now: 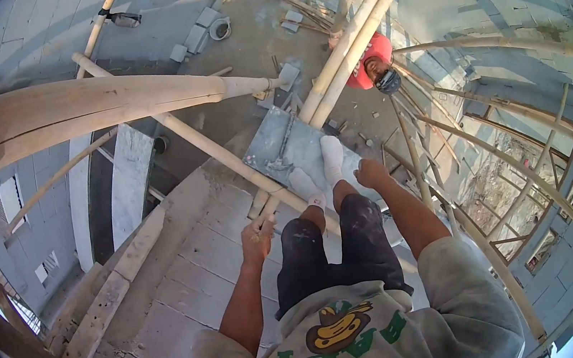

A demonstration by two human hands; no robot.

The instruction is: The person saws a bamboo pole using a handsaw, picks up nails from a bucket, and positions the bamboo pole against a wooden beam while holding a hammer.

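My left hand is closed, its fingers curled and dusty, close to the end of a bamboo pole that crosses in front of my legs. My right hand makes a fist beside the right edge of a grey board; I cannot tell what, if anything, either hand holds. Both my feet, in white socks, rest on this board. Lying across the board is a dark, thin, long-handled tool.
Pale blocks form the surface under and beside me. Long bamboo poles cross the view, one thick pole at upper left. Below, a person in a red shirt looks up. A bucket and blocks stand on the floor.
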